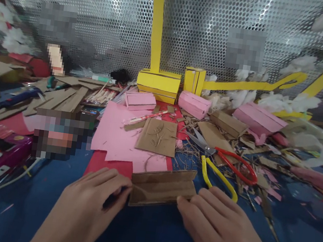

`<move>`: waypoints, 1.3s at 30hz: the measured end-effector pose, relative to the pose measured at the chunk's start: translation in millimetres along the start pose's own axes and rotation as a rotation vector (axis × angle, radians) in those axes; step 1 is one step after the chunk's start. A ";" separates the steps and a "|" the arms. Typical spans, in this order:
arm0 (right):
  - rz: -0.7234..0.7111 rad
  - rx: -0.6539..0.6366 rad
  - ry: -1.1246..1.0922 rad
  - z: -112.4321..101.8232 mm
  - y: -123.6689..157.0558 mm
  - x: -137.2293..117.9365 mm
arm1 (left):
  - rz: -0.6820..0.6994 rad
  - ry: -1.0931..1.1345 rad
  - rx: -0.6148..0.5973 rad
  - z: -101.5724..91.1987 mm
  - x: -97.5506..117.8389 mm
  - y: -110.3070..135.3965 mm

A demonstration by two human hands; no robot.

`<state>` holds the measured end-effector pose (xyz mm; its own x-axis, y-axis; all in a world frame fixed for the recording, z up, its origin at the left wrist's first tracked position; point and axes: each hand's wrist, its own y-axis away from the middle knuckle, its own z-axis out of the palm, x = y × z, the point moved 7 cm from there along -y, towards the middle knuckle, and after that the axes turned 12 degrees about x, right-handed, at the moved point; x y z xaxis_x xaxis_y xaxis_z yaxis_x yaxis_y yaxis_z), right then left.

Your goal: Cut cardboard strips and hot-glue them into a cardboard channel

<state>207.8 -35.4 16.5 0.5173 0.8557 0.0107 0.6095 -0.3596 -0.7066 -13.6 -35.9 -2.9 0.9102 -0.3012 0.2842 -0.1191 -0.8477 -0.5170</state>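
Observed from beside the bench: a folded cardboard piece (164,187) lies at the near middle of the blue work surface (138,240), its creases running lengthwise, one wall raised at the far side and a narrower strip towards the person. The left hand (94,199) is nearly closed at the left end, thumb and forefinger tips meeting at the card with a gap visible behind them. The right hand (221,225) is curled in at the right end, thumb tip against the near edge; how firmly either hand presses cannot be told. In this inspector's judgement the step in hand is shaping the card along its creases, and it is best done with both ends turned at the same rate, the thumbs close to the fold line, so that the card does not twist or buckle mid-span. Pressure should be light and spread along the crease, since corrugated board may split if forced. The red-handled scissors (210,149) lie with blades parted beyond the right hand, and a yellow-handled tool (205,173) sits just beside the card's right end; elbow room there is judged tight, and the knuckles should be kept off both
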 end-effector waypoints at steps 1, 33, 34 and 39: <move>-0.002 0.001 -0.002 0.2 0.2 -0.1 | -0.002 -0.014 -0.002 0.5 0.4 -0.1; 0.004 0.003 -0.005 -0.1 -3.9 -0.7 | -0.014 -0.125 -0.009 1.5 11.2 0.1; 0.000 0.005 -0.003 -0.1 -3.9 -1.0 | -0.011 -0.125 -0.003 0.6 11.4 0.2; 0.001 0.015 -0.002 -0.1 -4.5 -1.5 | 0.040 -0.073 0.029 -4.1 12.0 -0.8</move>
<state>204.3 -35.1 19.7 0.5169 0.8560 0.0086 0.5997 -0.3549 -0.7172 -4.1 -40.7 4.3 0.9318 -0.3006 0.2035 -0.1450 -0.8221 -0.5505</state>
